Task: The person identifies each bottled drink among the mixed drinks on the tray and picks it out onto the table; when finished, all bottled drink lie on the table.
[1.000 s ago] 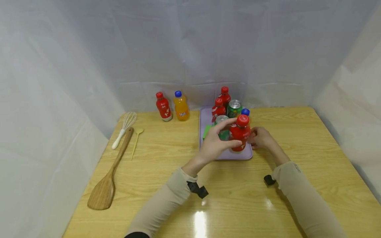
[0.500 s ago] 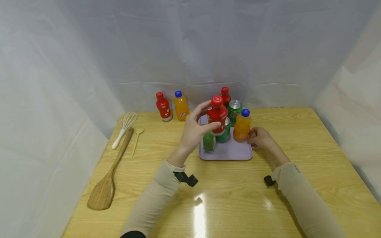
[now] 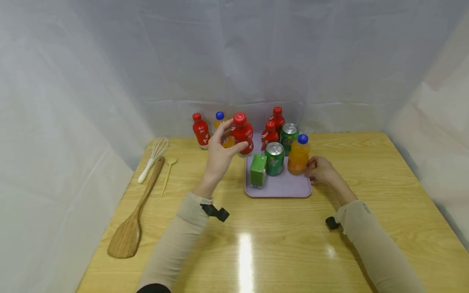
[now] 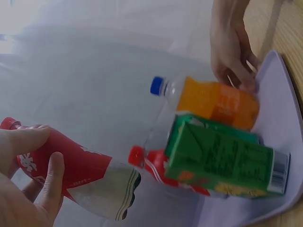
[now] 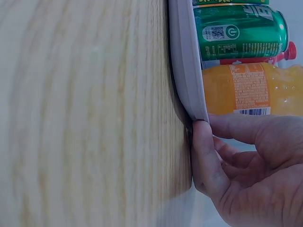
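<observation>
6 btls, 2 cans, 1 ctn

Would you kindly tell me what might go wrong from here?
The red bottle in the left grip appears held in the air, so it might drop if the hold slips. The right grip pinches the tray at its edge; a tug could topple the orange bottle standing on it.
</observation>
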A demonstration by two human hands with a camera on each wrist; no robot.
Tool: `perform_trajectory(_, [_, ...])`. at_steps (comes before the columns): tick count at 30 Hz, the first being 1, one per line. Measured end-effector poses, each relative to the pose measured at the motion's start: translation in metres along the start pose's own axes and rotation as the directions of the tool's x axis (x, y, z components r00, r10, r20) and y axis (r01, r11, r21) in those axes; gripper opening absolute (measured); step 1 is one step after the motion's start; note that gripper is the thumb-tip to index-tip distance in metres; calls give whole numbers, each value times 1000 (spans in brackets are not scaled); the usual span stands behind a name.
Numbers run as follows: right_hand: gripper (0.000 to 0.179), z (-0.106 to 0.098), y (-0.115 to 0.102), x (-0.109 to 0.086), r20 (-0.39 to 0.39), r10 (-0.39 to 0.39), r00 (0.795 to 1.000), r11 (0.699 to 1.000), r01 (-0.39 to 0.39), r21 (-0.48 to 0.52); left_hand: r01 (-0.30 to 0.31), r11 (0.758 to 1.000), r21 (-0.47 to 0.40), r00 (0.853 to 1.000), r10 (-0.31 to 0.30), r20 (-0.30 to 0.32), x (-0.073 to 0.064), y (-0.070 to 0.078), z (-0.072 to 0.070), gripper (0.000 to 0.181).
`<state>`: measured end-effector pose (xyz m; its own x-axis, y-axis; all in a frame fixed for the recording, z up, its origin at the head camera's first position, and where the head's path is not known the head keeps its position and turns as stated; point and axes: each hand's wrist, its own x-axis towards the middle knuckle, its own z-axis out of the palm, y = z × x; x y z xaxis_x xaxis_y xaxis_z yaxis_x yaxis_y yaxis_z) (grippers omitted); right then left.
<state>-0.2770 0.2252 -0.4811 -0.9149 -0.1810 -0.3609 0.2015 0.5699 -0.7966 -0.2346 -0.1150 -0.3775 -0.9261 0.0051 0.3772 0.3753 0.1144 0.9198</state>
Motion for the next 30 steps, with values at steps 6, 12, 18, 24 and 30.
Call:
perform_trajectory(6, [45, 0, -2, -2, 0, 15, 1000, 1000, -15, -1, 34, 999, 20, 996, -32, -84, 4, -22, -22, 67])
perform_trajectory(12, [45, -1, -1, -1, -13, 7, 1000, 1000, -8, -26, 95, 992, 83, 989, -84, -123, 6, -44, -44, 66])
perform_trajectory(18, [43, 0, 1, 0, -15, 10, 1000, 1000, -10, -11, 142, 987, 79, 975, -125, -182, 11, -64, -66, 66])
perform_trajectory(24, [43, 1, 0, 0, -13, 18, 1000, 1000, -18, -11, 182, 977, 115, 948, -143, -286, 16, -78, -89, 68])
perform_trajectory(30, [43, 2, -1, -1, -11, 24, 1000, 1000, -24, -19, 229, 969, 93, 917, -182, -355, 22, -88, -107, 70])
